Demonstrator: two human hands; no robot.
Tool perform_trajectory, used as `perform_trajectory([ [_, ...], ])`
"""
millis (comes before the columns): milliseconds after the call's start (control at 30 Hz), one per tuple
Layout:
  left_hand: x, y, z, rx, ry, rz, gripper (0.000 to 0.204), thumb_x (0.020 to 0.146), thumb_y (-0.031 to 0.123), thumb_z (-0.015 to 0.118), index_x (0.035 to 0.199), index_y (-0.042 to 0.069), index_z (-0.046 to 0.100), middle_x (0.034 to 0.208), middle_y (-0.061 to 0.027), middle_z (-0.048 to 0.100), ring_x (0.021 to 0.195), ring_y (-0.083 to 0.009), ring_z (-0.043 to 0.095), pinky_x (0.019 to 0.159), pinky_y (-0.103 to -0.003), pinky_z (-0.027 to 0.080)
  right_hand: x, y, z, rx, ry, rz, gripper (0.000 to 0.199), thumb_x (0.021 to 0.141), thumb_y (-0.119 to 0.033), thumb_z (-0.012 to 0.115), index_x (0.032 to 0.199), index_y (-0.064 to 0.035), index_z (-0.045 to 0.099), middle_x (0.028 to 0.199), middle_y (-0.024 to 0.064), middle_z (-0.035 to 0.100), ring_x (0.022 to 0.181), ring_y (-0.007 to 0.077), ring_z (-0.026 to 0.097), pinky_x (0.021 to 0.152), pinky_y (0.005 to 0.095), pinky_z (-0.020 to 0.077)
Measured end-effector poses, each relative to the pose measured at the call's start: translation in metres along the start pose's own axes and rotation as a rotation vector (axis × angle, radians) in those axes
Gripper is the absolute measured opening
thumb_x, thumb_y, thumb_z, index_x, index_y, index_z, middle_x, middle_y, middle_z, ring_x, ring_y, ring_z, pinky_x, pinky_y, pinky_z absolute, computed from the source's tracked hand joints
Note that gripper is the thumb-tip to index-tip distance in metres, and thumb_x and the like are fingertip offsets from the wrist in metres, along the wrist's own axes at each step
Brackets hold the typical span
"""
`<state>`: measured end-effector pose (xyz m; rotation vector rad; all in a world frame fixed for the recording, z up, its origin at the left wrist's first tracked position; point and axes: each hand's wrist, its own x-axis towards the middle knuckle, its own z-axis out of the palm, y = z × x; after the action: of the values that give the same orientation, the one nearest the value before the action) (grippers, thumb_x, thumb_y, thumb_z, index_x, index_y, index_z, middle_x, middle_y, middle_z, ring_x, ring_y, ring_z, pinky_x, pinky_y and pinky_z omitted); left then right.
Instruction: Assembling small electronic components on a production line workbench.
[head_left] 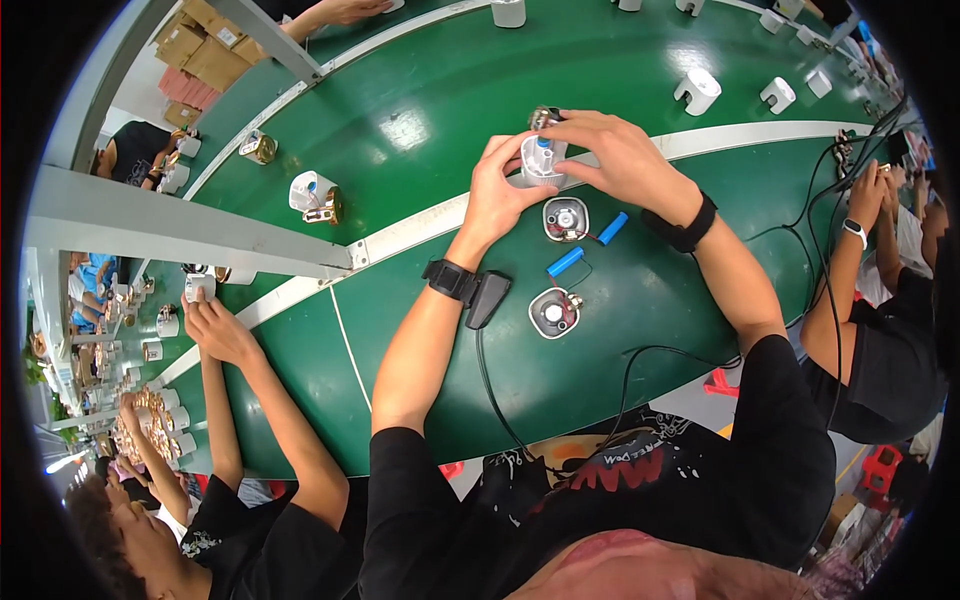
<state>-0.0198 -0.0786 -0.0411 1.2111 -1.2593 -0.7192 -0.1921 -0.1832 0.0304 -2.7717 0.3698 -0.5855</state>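
Observation:
My left hand (pixel 492 192) is closed around the side of a small white plastic housing (pixel 541 168), held above the white rail. From the other side my right hand (pixel 628 160) grips it, its thumb by the housing and its fingertips at a shiny metal-coloured part (pixel 545 117) on top. A bit of blue shows inside the housing's opening. Just below my hands lies a white-rimmed round-cornered piece (pixel 566 219) beside a blue cylindrical battery (pixel 613 228). Nearer to me are a similar white-rimmed piece (pixel 554 313) and another blue battery (pixel 566 263), with thin wires.
Beyond the white rail (pixel 420 232), a green belt carries white housings (pixel 697 92) and metal-coloured parts (pixel 258 147). A grey metal post (pixel 200 215) crosses at left. Black cables (pixel 640 352) run over the green table (pixel 450 390). Co-workers' hands (pixel 222 330) work on both sides.

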Motion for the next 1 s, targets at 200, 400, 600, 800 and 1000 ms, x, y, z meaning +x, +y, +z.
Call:
perform_trajectory([
  [200, -0.002, -0.006, -0.005, -0.020, 0.013, 0.042, 0.070, 0.061, -0.003, 0.084, 0.126, 0.001, 0.058, 0.115, -0.0084, 0.054, 0.110, -0.0223, 0.059, 0.100, -0.034, 0.050, 0.004, -0.007, 0.001, 0.144, -0.098, 0.064, 0.056, 0.078, -0.018, 0.076, 0.129, -0.0088, 0.058, 0.128, 0.0141, 0.061, 0.123, 0.0353, 0.054, 0.096, 0.0419, 0.0474],
  [400, -0.004, -0.002, -0.004, -0.026, 0.037, 0.070, 0.068, 0.060, 0.002, 0.086, 0.123, 0.003, 0.060, 0.111, -0.0099, 0.056, 0.105, -0.0239, 0.060, 0.096, -0.034, 0.051, 0.003, -0.011, 0.004, 0.240, -0.069, 0.130, 0.057, 0.077, -0.017, 0.077, 0.129, -0.0061, 0.056, 0.124, 0.0162, 0.063, 0.116, 0.0360, 0.059, 0.095, 0.0414, 0.0482],
  [600, 0.000, 0.006, -0.011, 0.033, 0.054, 0.027, 0.066, 0.065, -0.002, 0.083, 0.126, 0.002, 0.058, 0.118, -0.0098, 0.053, 0.111, -0.0229, 0.059, 0.101, -0.036, 0.050, 0.002, -0.014, 0.016, 0.138, 0.016, 0.101, 0.054, 0.078, -0.016, 0.077, 0.126, -0.0030, 0.056, 0.119, 0.0170, 0.065, 0.110, 0.0359, 0.062, 0.093, 0.0399, 0.0497],
  [800, -0.004, 0.000, -0.008, 0.032, 0.026, 0.026, 0.065, 0.065, -0.001, 0.084, 0.126, 0.001, 0.058, 0.117, -0.0091, 0.054, 0.111, -0.0229, 0.059, 0.101, -0.036, 0.050, 0.004, -0.018, 0.023, 0.156, -0.025, 0.181, 0.050, 0.081, -0.018, 0.075, 0.126, -0.0029, 0.057, 0.117, 0.0167, 0.066, 0.108, 0.0345, 0.064, 0.090, 0.0399, 0.0512],
  [1000, 0.000, -0.006, -0.001, -0.030, 0.145, 0.072, 0.065, 0.061, 0.003, 0.085, 0.122, 0.001, 0.060, 0.108, -0.0096, 0.057, 0.101, -0.0217, 0.061, 0.091, -0.034, 0.053, 0.002, -0.010, 0.000, 0.380, -0.060, 0.154, 0.039, 0.086, -0.016, 0.069, 0.123, -0.0038, 0.060, 0.111, 0.0132, 0.069, 0.101, 0.0261, 0.067, 0.084, 0.0339, 0.0528],
])
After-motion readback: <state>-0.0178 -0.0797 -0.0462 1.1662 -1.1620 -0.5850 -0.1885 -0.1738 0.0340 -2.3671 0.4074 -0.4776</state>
